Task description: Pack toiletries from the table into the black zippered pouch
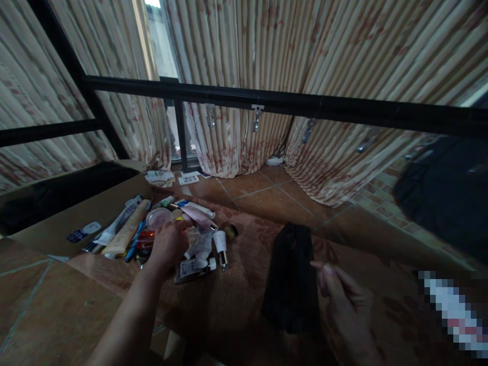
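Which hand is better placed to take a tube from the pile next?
Probably the left hand: it is right at the pile, while the right hand is well off to the side, at the edge of the black bag.

No words are coming up readable: the pale label (189,267) on the flat pack (178,279) is blurring, the floor card (189,179) is showing illegible print.
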A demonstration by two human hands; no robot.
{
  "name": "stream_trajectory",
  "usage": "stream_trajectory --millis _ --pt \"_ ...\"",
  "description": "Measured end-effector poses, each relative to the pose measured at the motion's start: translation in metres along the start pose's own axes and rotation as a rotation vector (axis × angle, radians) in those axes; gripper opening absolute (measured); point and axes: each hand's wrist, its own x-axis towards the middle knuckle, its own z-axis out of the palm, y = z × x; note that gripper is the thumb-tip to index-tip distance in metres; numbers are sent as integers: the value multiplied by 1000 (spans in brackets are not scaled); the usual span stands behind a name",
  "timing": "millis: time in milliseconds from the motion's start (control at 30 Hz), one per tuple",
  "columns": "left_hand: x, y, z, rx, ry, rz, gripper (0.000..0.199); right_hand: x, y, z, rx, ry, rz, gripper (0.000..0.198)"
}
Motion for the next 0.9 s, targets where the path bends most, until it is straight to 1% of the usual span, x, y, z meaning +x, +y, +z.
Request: stream_trajectory --millis 233,400,500,567,600,700,767,833,867,900 --pt "-10 -7 0 126 -107 -2 49 2 -2 1 17 86 -21 34" --pt "-11 -8 -5 131 -98 1 46 4 -1 0 22 81 -6 33" --pt "-11 -9 -12 118 -55 14 49 5 -2 0 17 70 11 33" --pt "-10 -10 -19 78 29 27 47 6 -4 0 30 81 15 33" --pt "-10 -10 -23 46 94 42 46 6 -6 1 38 93 14 33" --pt "-9 -9 -34 -131 324 120 45 6 -12 2 61 129 22 32" --pt "-10 -2 -40 -368 452 151 47 7 -15 3 76 141 29 33" --pt "-13 14 -43 -705 509 135 47 8 -17 3 91 152 30 33" --pt "-15 24 -43 -904 507 113 45 8 -18 3 89 154 30 34" --pt "-18 36 -42 -1102 470 77 41 9 -17 3 79 154 30 34"
